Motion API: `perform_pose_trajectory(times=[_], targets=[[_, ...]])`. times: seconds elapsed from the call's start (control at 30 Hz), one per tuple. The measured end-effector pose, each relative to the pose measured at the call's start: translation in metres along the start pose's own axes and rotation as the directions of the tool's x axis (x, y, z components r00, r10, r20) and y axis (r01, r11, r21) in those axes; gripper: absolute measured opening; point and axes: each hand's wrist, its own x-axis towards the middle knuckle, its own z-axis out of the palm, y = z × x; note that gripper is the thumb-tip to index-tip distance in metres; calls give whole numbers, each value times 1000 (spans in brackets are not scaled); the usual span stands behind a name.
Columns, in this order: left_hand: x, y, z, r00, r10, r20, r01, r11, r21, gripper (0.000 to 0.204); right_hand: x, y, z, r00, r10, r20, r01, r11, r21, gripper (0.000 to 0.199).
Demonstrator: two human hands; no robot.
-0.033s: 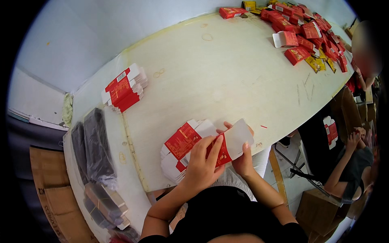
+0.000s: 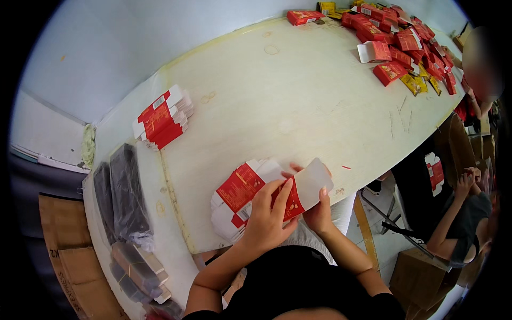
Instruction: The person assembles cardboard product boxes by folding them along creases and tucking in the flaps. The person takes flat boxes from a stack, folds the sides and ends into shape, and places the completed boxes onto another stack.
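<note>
Close to my body, a small red carton (image 2: 293, 204) with a long white flap (image 2: 314, 184) lies tilted between my two hands. My right hand (image 2: 318, 213) grips its right side, thumb on the white flap and fingers behind it, partly hidden. From the left, my left hand (image 2: 268, 215) holds the carton, with its fingers laid over the red face and the thumb along the lower edge. Just left of the carton, partly under my left hand, a fanned stack of flat red-and-white carton blanks (image 2: 240, 189) rests on the table.
Another stack of blanks (image 2: 160, 120) lies at the left. Dark wrapped bundles (image 2: 128, 192) and banded clear-plastic packs (image 2: 136, 269) line the table's left side. Red cartons (image 2: 392, 73) and yellow packets (image 2: 413, 84) are heaped far right. Other people sit at the right, near a brown box (image 2: 418, 277).
Almost nothing differs. Both hands keep their hold on the carton, and the picture has shifted very slightly.
</note>
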Motion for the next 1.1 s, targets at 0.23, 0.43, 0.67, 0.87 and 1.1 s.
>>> perform_pose_trajectory(times=[0.23, 0.43, 0.67, 0.87, 1.1], targets=[[25, 13, -14, 996, -77, 41, 79, 994, -73, 86, -2, -10, 0, 997, -52, 51, 60, 985, -164, 68], [28, 11, -8, 995, -50, 91, 64, 987, -147, 77, 3, -12, 2, 989, -103, 103, 117, 984, -134, 60], [30, 4, -10, 975, -136, 174, 161, 977, -142, 75, 5, -27, 0, 987, -15, 161, 74, 926, -370, 49], [28, 4, -6, 994, -63, 88, 65, 998, -20, 76, 5, -32, -5, 986, 6, 165, 45, 952, -304, 46], [24, 8, 0, 996, -66, 67, 61, 995, 78, 85, 4, -59, 1, 897, 60, 438, 292, 664, -689, 67]])
